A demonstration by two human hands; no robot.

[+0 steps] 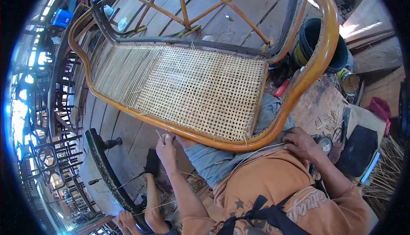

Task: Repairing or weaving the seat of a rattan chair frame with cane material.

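A bench frame of varnished rattan (188,133) lies tilted across my lap, its seat a woven cane panel (205,85). The right part of the panel has an open checked weave; at its left, strands run mostly one way. Below the near rail, my left hand (167,146) is closed in a pinch on a thin pale stick-like piece (159,134), too small to tell whether cane or tool. By the frame's right corner, my right hand (302,143) is closed on a long cane strand (256,151) that curves across my front. The right fingertips are partly hidden.
Another person's hand (127,220) is at lower left, beside a dark-framed piece with a woven panel (96,173). Dark buckets (309,38), an open can (349,82) and a red-handled item (281,88) stand or lie right. Cane scraps (326,124) litter a board.
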